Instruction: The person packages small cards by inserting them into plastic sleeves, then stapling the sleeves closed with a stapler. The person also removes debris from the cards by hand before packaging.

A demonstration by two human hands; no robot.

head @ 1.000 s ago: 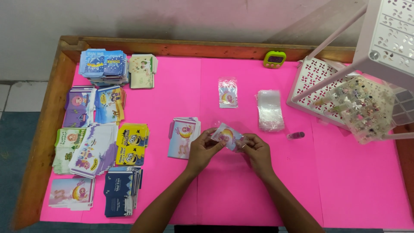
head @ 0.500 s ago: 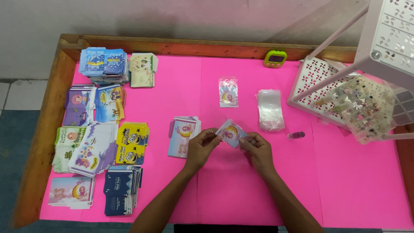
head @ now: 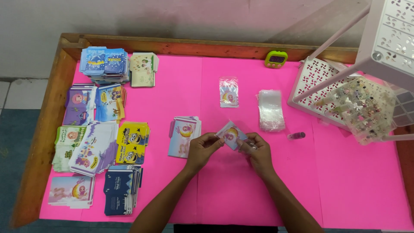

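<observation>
Both hands meet over the middle of the pink table cover (head: pixel 353 185), holding one small illustrated card (head: pixel 230 134) between them. My left hand (head: pixel 202 150) pinches its left edge and my right hand (head: pixel 256 149) grips its right side, the card tilted. Just left of the hands lies a small stack of similar cards (head: pixel 184 135). Beyond them lie a card sealed in a clear sleeve (head: pixel 228 92) and a pile of empty clear sleeves (head: pixel 271 110). A small dark pink tube (head: pixel 296 135) rests to the right of my right hand.
Several stacks of coloured cards (head: pixel 103 129) fill the left side of the table. A green timer (head: pixel 276 59) stands at the far edge. A white perforated rack (head: pixel 321 86) and a clear box of small trinkets (head: pixel 364 110) occupy the right. A wooden rim (head: pixel 43 129) frames the table.
The card has been lifted and tilted between the two hands, which have spread slightly apart. Everything else on the table stays where it was.
</observation>
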